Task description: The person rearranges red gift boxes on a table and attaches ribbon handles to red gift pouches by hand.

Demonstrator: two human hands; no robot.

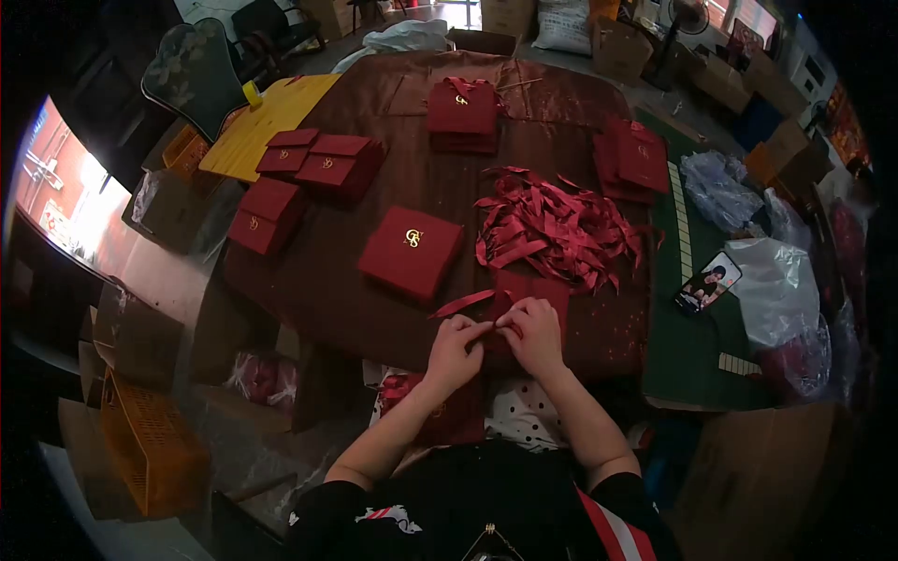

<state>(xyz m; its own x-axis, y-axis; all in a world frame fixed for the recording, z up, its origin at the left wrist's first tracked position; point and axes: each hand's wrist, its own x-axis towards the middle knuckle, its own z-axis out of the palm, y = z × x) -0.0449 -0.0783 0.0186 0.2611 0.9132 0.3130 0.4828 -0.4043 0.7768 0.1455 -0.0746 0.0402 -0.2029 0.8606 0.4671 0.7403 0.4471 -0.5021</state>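
My left hand [456, 348] and my right hand [531, 337] meet at the table's near edge, fingertips pinched close together. Between them they grip a red ribbon [465, 303], whose loose tail sticks out to the left. The exact spot where it is held is mostly hidden by my fingers. Under my hands lies a flat dark-red pouch [550, 292], partly covered by the right hand. Just beyond is a tangled heap of red ribbons [552, 229]. To the left rests a stack of red pouches [412, 251] with a gold monogram on top.
More red pouch stacks stand at the far middle [463, 112], left [268, 215] and right [636, 164] of the brown-covered table [402, 150]. A phone [708, 282] and clear plastic bags [720, 190] lie on the green side table. An orange crate [154, 449] sits lower left.
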